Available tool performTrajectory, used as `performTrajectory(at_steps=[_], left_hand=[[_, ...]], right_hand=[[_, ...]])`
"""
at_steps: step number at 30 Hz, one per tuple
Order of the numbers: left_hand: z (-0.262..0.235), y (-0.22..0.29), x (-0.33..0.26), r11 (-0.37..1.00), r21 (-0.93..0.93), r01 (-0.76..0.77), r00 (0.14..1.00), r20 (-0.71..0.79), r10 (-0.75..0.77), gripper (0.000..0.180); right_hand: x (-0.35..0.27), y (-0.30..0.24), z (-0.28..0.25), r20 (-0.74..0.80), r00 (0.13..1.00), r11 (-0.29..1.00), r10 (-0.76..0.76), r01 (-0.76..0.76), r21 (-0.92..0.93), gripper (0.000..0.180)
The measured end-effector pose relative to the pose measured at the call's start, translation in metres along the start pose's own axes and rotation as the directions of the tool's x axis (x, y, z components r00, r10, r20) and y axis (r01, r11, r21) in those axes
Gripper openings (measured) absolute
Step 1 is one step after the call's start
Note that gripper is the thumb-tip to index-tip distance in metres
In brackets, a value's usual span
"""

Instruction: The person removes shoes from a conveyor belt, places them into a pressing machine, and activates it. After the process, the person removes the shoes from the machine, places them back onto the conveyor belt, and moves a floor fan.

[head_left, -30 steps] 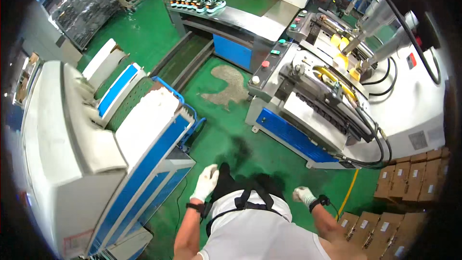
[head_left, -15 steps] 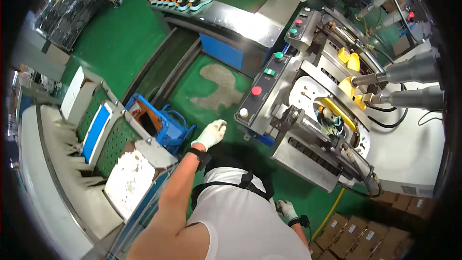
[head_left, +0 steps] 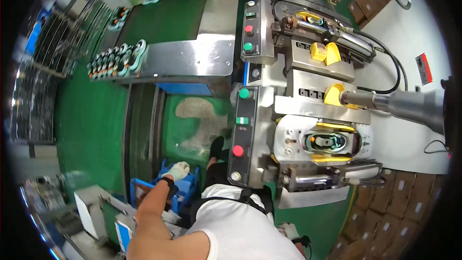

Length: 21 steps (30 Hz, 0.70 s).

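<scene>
My left hand (head_left: 179, 170), in a white glove with a black wrist strap, hangs over a blue frame cart (head_left: 193, 185). Its fingers are loosely curled together, and nothing shows in them. Low on the right, beside my hip, my right hand (head_left: 289, 231) is gloved too; its fingers are partly hidden. In front and to the right stands a pressing machine, with a shoe (head_left: 327, 141) seated between yellow pads in its lower station. A control panel (head_left: 245, 135) with green, red and white buttons faces me. Neither hand touches the machine.
Several shoes (head_left: 118, 61) stand in a row on a metal-edged conveyor table (head_left: 192, 58) ahead. A second station with its own panel (head_left: 257, 31) lies beyond. Cardboard boxes (head_left: 402, 197) are stacked at right; a perforated-bed machine (head_left: 103, 221) stands at lower left.
My view has turned left and my body has moved nearer the button panel. The conveyor table now lies further left and lower in view. My left hand has come over the blue cart.
</scene>
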<state>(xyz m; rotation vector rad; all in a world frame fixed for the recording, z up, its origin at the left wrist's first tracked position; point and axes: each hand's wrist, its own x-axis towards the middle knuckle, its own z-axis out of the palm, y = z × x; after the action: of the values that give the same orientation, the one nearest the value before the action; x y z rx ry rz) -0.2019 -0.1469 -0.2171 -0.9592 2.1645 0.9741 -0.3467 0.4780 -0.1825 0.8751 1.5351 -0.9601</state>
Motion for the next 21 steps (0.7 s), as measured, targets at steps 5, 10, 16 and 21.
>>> performTrajectory(at_steps=[5, 10, 16, 21], left_hand=[[-0.069, -0.009, 0.048, 0.998, -0.07, 0.0, 1.0, -0.009, -0.001, 0.032], [-0.112, -0.009, 0.08, 0.996, -0.058, -0.068, 0.997, -0.029, 0.066, 0.033], [-0.17, 0.03, 0.107, 0.964, -0.045, -0.262, 0.963, 0.057, 0.264, 0.037], [-0.241, 0.063, 0.168, 0.925, 0.108, -0.363, 0.896, 0.315, 0.315, 0.043]], right_hand=[[-0.022, 0.023, 0.096, -0.019, 0.997, 0.988, 0.081, -0.077, 0.134, 0.045], [-0.029, -0.032, 0.187, 0.057, 0.996, 0.987, -0.062, 0.053, 0.149, 0.04], [-0.019, -0.074, 0.283, 0.244, 0.969, 1.0, -0.025, 0.027, -0.001, 0.033], [0.024, -0.053, 0.372, 0.018, 0.966, 0.961, -0.258, 0.258, -0.098, 0.039]])
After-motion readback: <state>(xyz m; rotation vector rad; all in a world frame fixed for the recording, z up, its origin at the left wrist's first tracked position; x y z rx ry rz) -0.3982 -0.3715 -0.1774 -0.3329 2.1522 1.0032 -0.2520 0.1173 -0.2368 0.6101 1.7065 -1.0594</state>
